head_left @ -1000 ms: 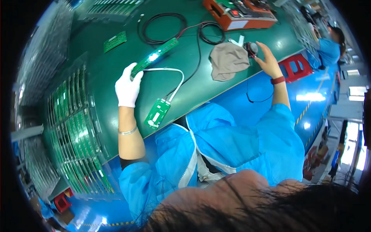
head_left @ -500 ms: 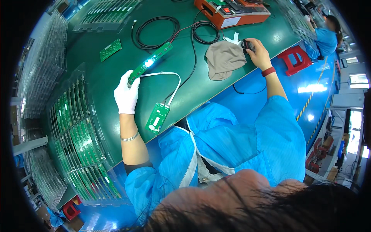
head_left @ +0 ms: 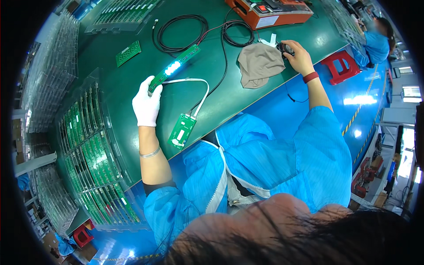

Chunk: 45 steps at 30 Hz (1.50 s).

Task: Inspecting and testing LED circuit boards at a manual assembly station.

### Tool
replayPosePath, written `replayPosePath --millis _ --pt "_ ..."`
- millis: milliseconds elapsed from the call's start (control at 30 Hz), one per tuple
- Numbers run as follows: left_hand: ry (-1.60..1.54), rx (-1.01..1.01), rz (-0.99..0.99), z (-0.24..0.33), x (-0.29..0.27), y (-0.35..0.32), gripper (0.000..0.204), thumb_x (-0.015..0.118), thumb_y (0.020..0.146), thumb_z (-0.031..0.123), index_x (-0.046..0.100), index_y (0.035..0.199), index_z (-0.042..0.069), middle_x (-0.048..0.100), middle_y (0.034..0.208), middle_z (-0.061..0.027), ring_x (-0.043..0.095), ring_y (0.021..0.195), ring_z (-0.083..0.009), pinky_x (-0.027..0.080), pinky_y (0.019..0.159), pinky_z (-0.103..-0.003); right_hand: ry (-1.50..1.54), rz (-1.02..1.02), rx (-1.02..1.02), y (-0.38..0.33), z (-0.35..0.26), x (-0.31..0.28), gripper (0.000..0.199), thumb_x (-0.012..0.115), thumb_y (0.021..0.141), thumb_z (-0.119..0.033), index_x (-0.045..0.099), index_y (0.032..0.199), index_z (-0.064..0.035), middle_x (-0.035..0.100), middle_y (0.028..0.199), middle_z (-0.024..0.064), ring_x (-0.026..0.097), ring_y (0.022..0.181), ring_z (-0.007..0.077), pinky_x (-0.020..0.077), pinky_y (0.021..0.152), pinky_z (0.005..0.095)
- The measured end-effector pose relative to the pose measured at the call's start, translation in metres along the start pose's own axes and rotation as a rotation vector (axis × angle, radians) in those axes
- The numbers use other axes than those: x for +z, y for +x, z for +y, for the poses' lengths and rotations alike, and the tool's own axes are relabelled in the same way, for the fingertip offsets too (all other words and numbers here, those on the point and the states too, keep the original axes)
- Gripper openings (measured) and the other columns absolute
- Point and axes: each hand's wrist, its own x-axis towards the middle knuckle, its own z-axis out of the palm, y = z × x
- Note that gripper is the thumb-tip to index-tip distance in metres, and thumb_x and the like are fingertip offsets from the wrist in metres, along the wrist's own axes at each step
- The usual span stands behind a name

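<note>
My left hand (head_left: 147, 104), in a white glove, grips the near end of a long green light strip board (head_left: 174, 67) whose lamps glow white. A white flat cable (head_left: 194, 86) runs from the strip to a small green circuit board (head_left: 181, 130) lying at the table's front edge. My right hand (head_left: 299, 57), bare with a red wristband, rests on a small black device (head_left: 284, 47) beside a grey cloth (head_left: 260, 64) on the green table (head_left: 119, 88).
An orange tester box (head_left: 274, 9) and coiled black cables (head_left: 181, 33) lie at the back. Clear racks of green boards (head_left: 92, 154) stand to my left. A loose green board (head_left: 128, 53) lies farther back. Another person in blue (head_left: 375, 42) and a red stool (head_left: 340, 66) are at right.
The view has shifted slightly; my left hand keeps holding the lit strip and my right hand stays on the black device by the cloth.
</note>
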Motion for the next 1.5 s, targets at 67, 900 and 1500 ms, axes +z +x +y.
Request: replayPosePath --millis 67,900,1500 --pt "0.005 0.001 -0.001 0.001 0.001 -0.001 0.039 0.071 0.08 0.016 0.065 0.119 0.011 0.064 0.071 -0.0022 0.051 0.055 -0.0112 0.045 0.056 -0.024 0.033 0.022 0.006 -0.002 0.001 0.0 0.043 0.063 0.081 -0.006 0.06 0.123 -0.0171 0.06 0.124 0.002 0.061 0.105 0.0252 0.0489 0.087 0.0317" --pt "0.061 0.052 0.02 -0.009 0.003 0.0 0.038 0.069 0.079 0.028 0.065 0.114 0.016 0.07 0.084 -0.0045 0.062 0.063 -0.0217 0.05 0.062 -0.031 -0.094 0.465 -0.404 0.117 -0.053 0.045 0.036 0.066 0.08 -0.012 0.065 0.116 -0.0159 0.057 0.128 0.007 0.057 0.107 0.0296 0.0468 0.091 0.0351" --pt "-0.162 -0.012 -0.082 -0.009 0.0 0.002 0.037 0.065 0.082 0.025 0.063 0.117 0.012 0.07 0.094 -0.0078 0.065 0.075 -0.0255 0.051 0.071 -0.032 0.389 0.13 -0.589 0.079 -0.177 0.064 0.04 0.064 0.078 -0.005 0.062 0.118 -0.0064 0.06 0.122 0.0116 0.053 0.117 0.0308 0.0427 0.1 0.038"
